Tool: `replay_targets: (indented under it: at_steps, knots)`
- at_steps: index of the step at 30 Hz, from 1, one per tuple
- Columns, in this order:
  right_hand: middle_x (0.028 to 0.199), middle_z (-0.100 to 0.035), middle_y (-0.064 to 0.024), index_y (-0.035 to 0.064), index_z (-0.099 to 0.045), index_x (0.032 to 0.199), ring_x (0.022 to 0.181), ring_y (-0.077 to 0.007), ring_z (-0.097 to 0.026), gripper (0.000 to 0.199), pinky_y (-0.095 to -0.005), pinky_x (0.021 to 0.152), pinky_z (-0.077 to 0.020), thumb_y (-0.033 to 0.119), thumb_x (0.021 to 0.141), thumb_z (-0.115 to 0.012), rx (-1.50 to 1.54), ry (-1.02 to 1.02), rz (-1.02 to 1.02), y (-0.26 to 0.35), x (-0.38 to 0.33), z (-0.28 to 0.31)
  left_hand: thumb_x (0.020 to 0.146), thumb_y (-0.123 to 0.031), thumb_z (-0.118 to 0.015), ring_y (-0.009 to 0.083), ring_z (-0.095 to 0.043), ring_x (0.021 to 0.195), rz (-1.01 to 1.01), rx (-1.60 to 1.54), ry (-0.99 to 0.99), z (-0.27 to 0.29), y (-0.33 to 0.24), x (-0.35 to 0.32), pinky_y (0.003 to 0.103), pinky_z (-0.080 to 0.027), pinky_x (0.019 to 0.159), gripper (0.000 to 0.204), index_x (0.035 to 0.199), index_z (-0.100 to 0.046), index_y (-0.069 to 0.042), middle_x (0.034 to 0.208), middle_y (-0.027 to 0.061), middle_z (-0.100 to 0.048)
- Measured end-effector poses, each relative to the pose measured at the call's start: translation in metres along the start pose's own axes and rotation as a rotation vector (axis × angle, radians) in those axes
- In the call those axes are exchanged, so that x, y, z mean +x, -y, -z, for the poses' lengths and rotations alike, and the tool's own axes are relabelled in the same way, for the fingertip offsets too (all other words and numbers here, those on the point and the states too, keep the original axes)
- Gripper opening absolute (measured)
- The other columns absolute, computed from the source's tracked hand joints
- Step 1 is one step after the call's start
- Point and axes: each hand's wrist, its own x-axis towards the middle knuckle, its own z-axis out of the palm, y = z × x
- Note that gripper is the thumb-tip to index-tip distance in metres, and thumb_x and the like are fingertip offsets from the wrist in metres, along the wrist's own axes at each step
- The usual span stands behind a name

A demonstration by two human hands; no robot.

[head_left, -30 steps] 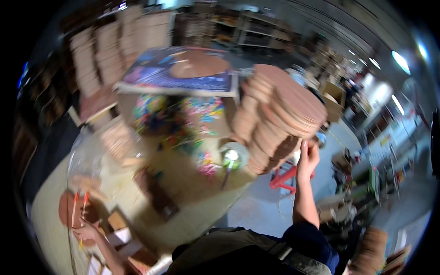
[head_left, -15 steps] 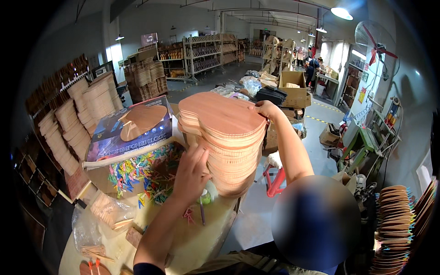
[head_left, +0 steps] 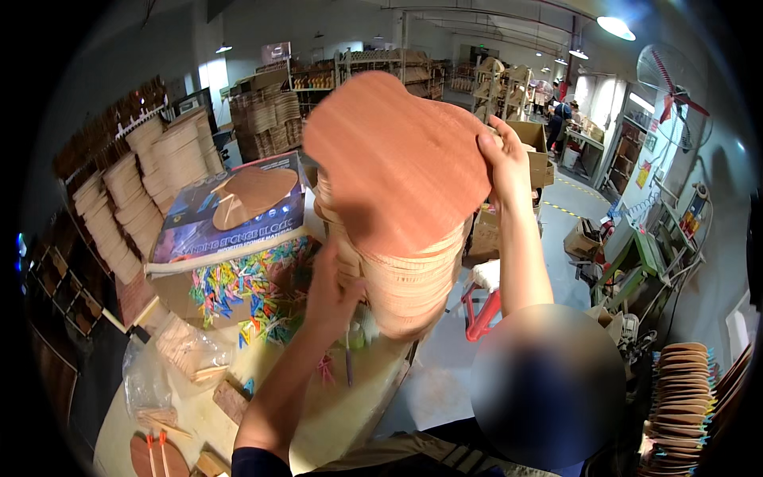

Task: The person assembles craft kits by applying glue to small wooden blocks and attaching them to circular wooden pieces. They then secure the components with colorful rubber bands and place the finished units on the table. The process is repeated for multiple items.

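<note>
A thin reddish-brown guitar-shaped wooden panel (head_left: 405, 159) is tilted up in front of me, its far edge raised. My right hand (head_left: 505, 155) pinches its right edge, thumb on the top face. Beneath it stands a tall stack of pale panels (head_left: 417, 290) of similar outline, partly hidden by the lifted one. My left hand (head_left: 327, 290) is at the stack's left side, below the panel's lower left edge. Motion smears its fingers, so their grip is unclear.
Left of the stack, a box (head_left: 230, 226) bears another wooden panel (head_left: 258, 195), beside many coloured clothespins (head_left: 242, 290). A plastic bag of wood strips (head_left: 191, 350) lies on the table (head_left: 350, 413). A red stool (head_left: 481, 314) stands right; clipped panels (head_left: 679, 405) are stacked lower right.
The top panel has come up off the stack and tilted, with my right hand raising its edge. My left hand has shifted slightly down and left along the stack's side.
</note>
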Motion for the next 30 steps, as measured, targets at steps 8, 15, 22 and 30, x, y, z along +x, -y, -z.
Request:
replay_targets:
  at_steps: [8,15,22,30]
  knots:
    - [0.092,-0.061,-0.0010,-0.0012,-0.050,0.126,0.070,-0.0061,-0.053,0.040,-0.0207,0.060,-0.0428,0.003,0.087,-0.060,-0.045,0.834,-0.705,-0.126,-0.237,-0.053,0.094,-0.007,-0.051,0.0136,-0.050,0.109,0.406,-0.484,-0.860,0.069,0.029,-0.234,0.028,-0.039,0.096,0.041,0.132,-0.039,-0.001,0.126,0.0080,-0.052]
    - [0.065,-0.054,0.0000,0.0017,-0.060,0.097,0.053,-0.0070,-0.048,0.016,-0.0215,0.045,-0.0339,0.012,0.085,-0.063,-0.085,1.241,-1.131,-0.231,-0.402,-0.063,0.092,-0.014,-0.056,0.0113,-0.052,0.089,1.023,-0.032,-1.117,0.051,0.007,-0.426,0.027,-0.044,0.080,0.028,0.116,-0.050,-0.001,0.099,0.0049,-0.058]
    - [0.064,-0.056,-0.0013,0.0032,-0.062,0.092,0.054,-0.0078,-0.053,0.024,-0.0229,0.045,-0.0390,0.027,0.090,-0.057,-0.278,1.464,-0.970,-0.281,-0.413,-0.116,0.090,-0.010,-0.058,0.0186,-0.055,0.103,0.778,-0.235,-1.305,0.079,0.089,-0.454,0.030,-0.043,0.090,0.038,0.124,-0.046,0.003,0.111,0.0129,-0.059]
    - [0.085,-0.062,-0.0194,0.0002,-0.053,0.110,0.076,-0.0354,-0.060,0.026,-0.0450,0.063,-0.0482,0.015,0.089,-0.047,-0.987,1.134,0.642,-0.349,-0.391,-0.124,0.084,-0.008,-0.064,0.0253,-0.052,0.087,0.816,0.739,-1.111,0.089,0.011,-0.450,0.034,-0.045,0.079,0.034,0.115,-0.050,-0.001,0.104,0.0137,-0.050]
